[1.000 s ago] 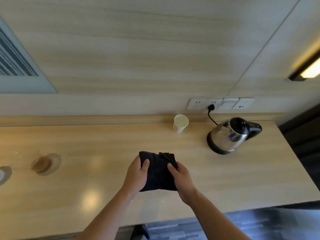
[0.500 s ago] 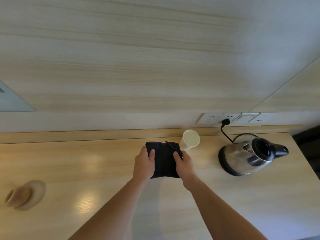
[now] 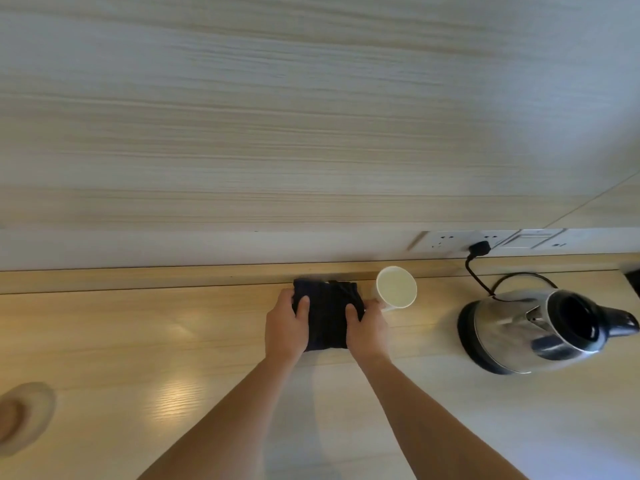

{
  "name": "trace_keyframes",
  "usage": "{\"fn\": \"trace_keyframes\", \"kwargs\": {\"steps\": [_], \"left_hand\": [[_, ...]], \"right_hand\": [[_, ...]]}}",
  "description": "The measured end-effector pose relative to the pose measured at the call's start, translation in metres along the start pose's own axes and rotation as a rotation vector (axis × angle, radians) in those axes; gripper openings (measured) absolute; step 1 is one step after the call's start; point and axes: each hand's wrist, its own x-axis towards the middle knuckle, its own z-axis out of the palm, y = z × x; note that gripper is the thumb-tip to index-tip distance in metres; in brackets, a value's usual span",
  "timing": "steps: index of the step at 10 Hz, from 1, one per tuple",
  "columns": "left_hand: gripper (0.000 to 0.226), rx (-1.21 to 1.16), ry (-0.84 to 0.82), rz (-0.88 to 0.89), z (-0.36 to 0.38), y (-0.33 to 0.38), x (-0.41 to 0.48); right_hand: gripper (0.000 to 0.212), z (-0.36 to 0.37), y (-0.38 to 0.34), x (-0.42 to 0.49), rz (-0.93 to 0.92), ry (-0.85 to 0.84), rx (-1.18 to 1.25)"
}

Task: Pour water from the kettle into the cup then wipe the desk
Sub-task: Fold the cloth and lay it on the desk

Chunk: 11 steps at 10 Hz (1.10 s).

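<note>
Cup (image 3: pixel 396 287) upright, contents unclear | kettle (image 3: pixel 540 329) lid shut | cloth (image 3: pixel 327 313) under both hands

A pale wood-grain wall panel (image 3: pixel 277 116) filled the upper part of the view, its grain running sideways. A seam (image 3: pixel 588 202) crossed the panel at the far right, slanting up toward the edge. Below the panel ran a plain white strip (image 3: pixel 173 249). Set into that strip at the right was a row of white wall sockets (image 3: pixel 446 241) with a switch plate (image 3: pixel 530 238) beside them. A black plug (image 3: pixel 479 247) sat in one socket. At the lower left edge lay a round, tan, blurred object (image 3: pixel 24 417); what it was could not be told.
</note>
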Motion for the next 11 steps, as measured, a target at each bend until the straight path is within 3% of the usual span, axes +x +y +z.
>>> {"fn": "trace_keyframes", "kwargs": {"steps": [1, 3, 4, 5, 6, 7, 9, 11], "left_hand": [[0.028, 0.021, 0.006, -0.002, -0.004, -0.008, -0.008], [0.054, 0.126, 0.057, 0.187, -0.006, -0.017, -0.031], [0.054, 0.299, 0.099, 0.28, -0.001, -0.026, -0.04], [0.057, 0.534, 0.012, 0.407, 0.004, -0.027, -0.03], [0.067, 0.802, -0.203, 0.357, 0.008, -0.034, -0.014], [0.069, 0.921, -0.269, 0.328, 0.009, -0.042, -0.009], [0.07, 0.98, -0.266, 0.336, 0.001, -0.033, -0.014], [0.077, 0.943, -0.171, 0.398, -0.027, -0.005, -0.044]], "right_hand": [[0.047, 0.004, 0.01, -0.011, -0.087, 0.044, -0.139], [0.057, 0.007, 0.04, -0.033, -0.367, 0.139, -0.615], [0.063, 0.008, 0.041, -0.025, -0.571, 0.07, -0.692], [0.066, 0.011, 0.04, -0.005, -0.644, -0.047, -0.803], [0.075, 0.009, 0.047, 0.009, -0.579, -0.11, -0.927], [0.079, 0.007, 0.051, 0.012, -0.568, -0.125, -0.951], [0.081, 0.004, 0.045, 0.004, -0.551, -0.089, -0.942], [0.08, -0.029, 0.036, -0.038, -0.652, -0.06, -0.866]]}}
